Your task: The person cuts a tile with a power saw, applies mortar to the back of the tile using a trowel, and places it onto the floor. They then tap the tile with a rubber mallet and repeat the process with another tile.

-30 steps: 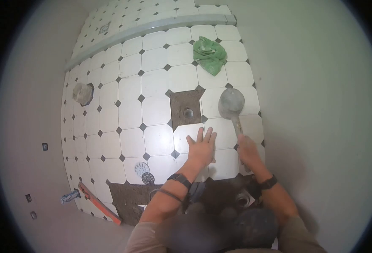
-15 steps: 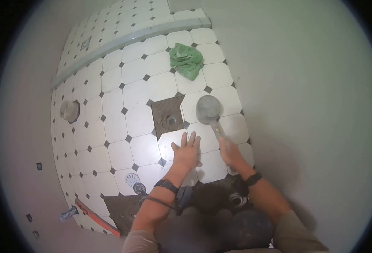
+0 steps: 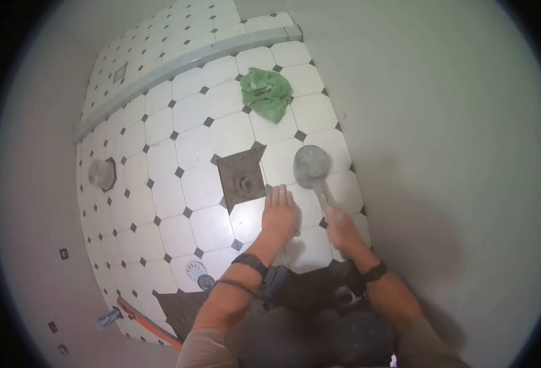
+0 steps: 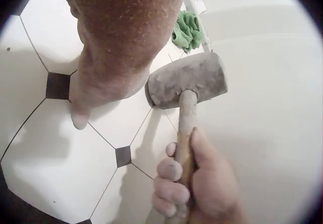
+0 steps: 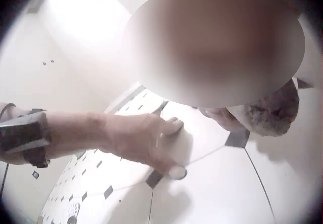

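My right hand (image 3: pixel 343 230) grips the wooden handle of a mallet with a thick, dusty grey head (image 3: pixel 312 165). In the left wrist view the fingers and thumb wrap round the handle (image 4: pixel 186 138), and the head (image 4: pixel 189 80) is raised over the tiles. Just left of it, my left hand (image 3: pixel 280 211) is over a white tile (image 3: pixel 246 224), fingers straight and close together. The right wrist view shows this hand (image 5: pixel 139 135) from the side, low at the tile surface, thumb apart. Ahead of its fingertips lies a square untiled gap (image 3: pixel 236 175) with a pipe opening (image 3: pixel 247 183).
A crumpled green cloth (image 3: pixel 265 95) lies farther up the floor. At left are a pale lump (image 3: pixel 102 174) and an orange-red bar (image 3: pixel 147 322); two round drain covers (image 3: pixel 197 272) sit nearer me. A raised sill (image 3: pixel 190 60) crosses behind. The wall (image 3: pixel 442 153) rises close at right.
The head view has shifted, so the floor sits farther left. My left hand has slid right toward the mallet, its spread fingers drawn together. The right hand keeps its grip on the mallet.
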`<state>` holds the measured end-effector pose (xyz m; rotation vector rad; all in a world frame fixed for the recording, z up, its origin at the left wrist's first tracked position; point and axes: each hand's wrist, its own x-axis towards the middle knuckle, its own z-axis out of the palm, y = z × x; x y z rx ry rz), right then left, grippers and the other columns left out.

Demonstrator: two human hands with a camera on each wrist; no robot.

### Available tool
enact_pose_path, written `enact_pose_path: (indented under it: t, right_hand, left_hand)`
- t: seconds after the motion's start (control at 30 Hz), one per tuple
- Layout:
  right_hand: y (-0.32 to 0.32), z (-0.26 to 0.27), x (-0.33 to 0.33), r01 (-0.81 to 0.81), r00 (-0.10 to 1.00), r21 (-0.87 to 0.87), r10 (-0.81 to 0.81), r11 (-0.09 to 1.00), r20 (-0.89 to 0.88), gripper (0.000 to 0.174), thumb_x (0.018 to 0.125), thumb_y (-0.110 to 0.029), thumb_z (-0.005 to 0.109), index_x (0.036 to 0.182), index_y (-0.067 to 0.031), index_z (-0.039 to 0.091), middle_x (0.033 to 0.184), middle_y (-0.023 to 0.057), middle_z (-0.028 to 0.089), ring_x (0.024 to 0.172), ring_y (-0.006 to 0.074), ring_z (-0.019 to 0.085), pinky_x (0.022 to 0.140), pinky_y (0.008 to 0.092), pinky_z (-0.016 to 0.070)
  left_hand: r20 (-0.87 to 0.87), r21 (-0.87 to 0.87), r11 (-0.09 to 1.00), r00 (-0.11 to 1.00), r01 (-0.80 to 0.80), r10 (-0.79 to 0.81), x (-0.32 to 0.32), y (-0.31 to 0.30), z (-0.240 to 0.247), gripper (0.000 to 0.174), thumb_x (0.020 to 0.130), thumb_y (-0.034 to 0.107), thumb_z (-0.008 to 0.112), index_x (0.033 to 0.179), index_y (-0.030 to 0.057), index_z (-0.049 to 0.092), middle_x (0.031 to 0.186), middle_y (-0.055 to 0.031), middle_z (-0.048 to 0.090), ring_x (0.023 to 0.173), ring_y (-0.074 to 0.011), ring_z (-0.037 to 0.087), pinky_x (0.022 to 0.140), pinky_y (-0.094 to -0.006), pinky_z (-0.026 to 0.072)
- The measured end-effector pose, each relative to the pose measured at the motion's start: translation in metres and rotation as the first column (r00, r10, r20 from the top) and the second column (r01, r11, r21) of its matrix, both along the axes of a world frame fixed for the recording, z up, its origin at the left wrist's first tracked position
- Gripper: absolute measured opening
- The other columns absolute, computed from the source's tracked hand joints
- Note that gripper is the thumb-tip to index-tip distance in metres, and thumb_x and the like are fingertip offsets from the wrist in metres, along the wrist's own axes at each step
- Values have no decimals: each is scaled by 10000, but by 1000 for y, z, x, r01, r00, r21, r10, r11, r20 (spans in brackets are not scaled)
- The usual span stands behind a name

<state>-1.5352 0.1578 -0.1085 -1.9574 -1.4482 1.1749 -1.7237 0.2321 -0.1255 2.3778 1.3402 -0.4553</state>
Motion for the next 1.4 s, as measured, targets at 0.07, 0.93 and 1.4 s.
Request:
enact_pose_path:
  t: [0.07,0.93,1.4]
  right_hand:
    - [-10,-2,5,-17,1000,134,13,991,25,397,1055,-338,435,954,24,559,805,201,580,699,339,585,724,491,480]
    - [-28,-15,27,276,961,-249,-270,928,61,478,1066,-382,387,967,49,569,873,269,613,849,472,582,787,503,458]
    - [-40,-7,30,195,971,-29,-190,980,143,440,1059,-336,392,978,63,558,878,298,622,863,503,578,782,514,451]
  left_hand:
    - [14,-4,1000,1000,2,-2,1,11,-5,1138,653,429,905,1482,-81,315,1598,-257,284,1500,-390,258,1219,-451,246]
    - [75,23,1000,997,-13,11,31,91,-5,1300,559,437,948,1528,-82,255,1632,-241,231,1533,-358,200,1231,-486,208]
    - [51,-34,999,998,-39,40,45,130,4,1461,405,460,983,1555,-6,210,1654,-216,175,1546,-376,143,1187,-621,225]
